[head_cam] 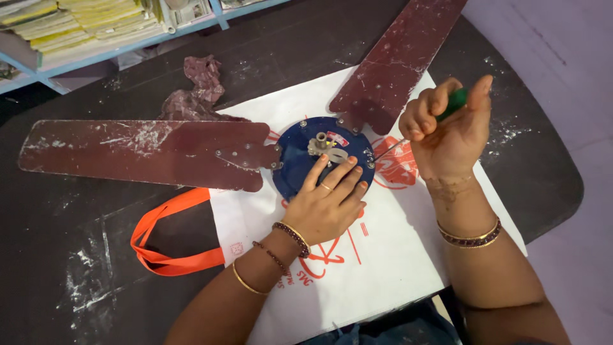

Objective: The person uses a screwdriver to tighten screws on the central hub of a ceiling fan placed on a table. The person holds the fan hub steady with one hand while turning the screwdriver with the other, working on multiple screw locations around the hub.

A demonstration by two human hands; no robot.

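Right hand (447, 131) grip on screwdriver (454, 102), left hand (329, 201) on fan hub (294, 160)

left hand (325, 207): ring, gold and beaded bangles | right hand (447, 131): gold-and-maroon bangles | bare forearms

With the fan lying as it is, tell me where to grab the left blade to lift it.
Grip the left blade near its inner end, where the riveted bracket joins the blue motor hub, coming from the near long edge. That edge is free of the crumpled cloth, and the left hand already rests nearby.
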